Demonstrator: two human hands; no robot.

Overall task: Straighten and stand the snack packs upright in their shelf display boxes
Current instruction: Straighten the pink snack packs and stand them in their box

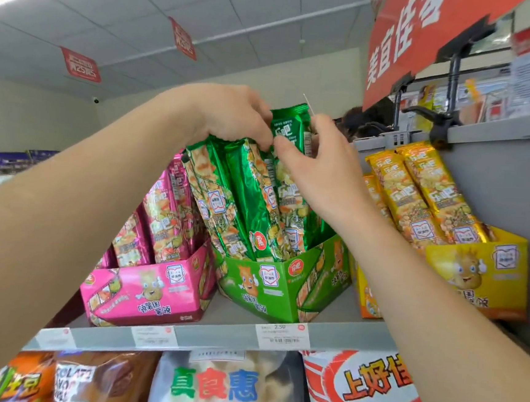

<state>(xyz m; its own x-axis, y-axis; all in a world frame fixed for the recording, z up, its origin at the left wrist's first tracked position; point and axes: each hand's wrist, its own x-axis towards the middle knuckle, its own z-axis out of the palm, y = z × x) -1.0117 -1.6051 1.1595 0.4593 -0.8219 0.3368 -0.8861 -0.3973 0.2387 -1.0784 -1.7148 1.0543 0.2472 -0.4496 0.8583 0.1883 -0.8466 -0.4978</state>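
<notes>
On the top shelf stand three display boxes: a pink box [147,290], a green box [269,284] and a yellow box [482,271]. Long green snack packs [244,199] lean leftwards in the green box. One green pack [290,129] sticks up above the others. My left hand [229,114] grips the tops of the green packs from the left. My right hand [317,170] pinches the raised pack from the right. Pink packs [163,211] lean in the pink box. Yellow packs [424,195] slant left in the yellow box.
The grey shelf edge [213,334] carries white price tags. Large snack bags [228,390] fill the shelf below. A red hanging sign [409,37] and a black clamp [437,126] sit above the grey side panel on the right. Small red banners hang from the ceiling.
</notes>
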